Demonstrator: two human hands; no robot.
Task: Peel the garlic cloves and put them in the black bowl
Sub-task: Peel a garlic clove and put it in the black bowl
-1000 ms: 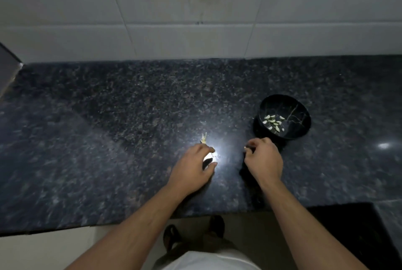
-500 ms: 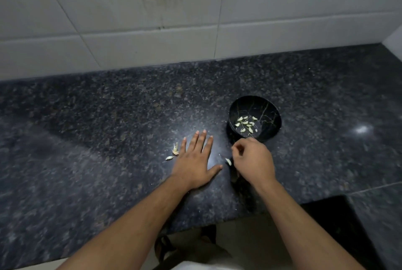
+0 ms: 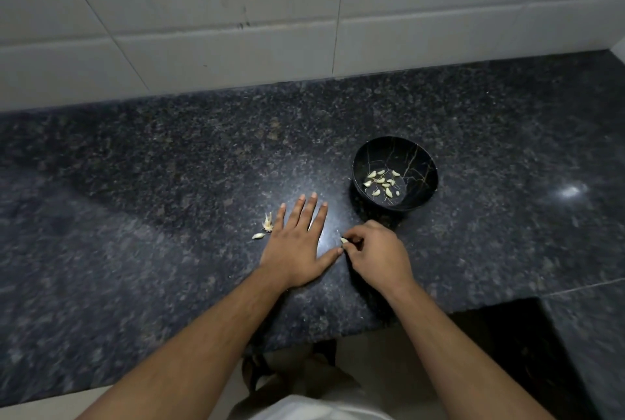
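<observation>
My left hand [image 3: 297, 243] lies flat on the dark granite counter [image 3: 169, 182] with its fingers straight and spread. Just right of it, my right hand [image 3: 378, 257] pinches a small pale garlic clove [image 3: 344, 240] between its fingertips, close to the left thumb. The black bowl [image 3: 416, 162] stands behind the right hand and holds several peeled cloves [image 3: 381, 181]. Left of the left hand lie a loose garlic piece [image 3: 258, 236] and a bit of papery skin [image 3: 268, 221].
A white tiled wall [image 3: 270, 30] runs along the back of the counter. The counter's front edge is near my body, with a dark recess [image 3: 507, 352] at the lower right. Light glare shines on the stone at the right.
My left hand has opened from a curled grip and now lies flat on the counter. The right hand stays curled on the clove. The view has shifted, so everything sits further right.
</observation>
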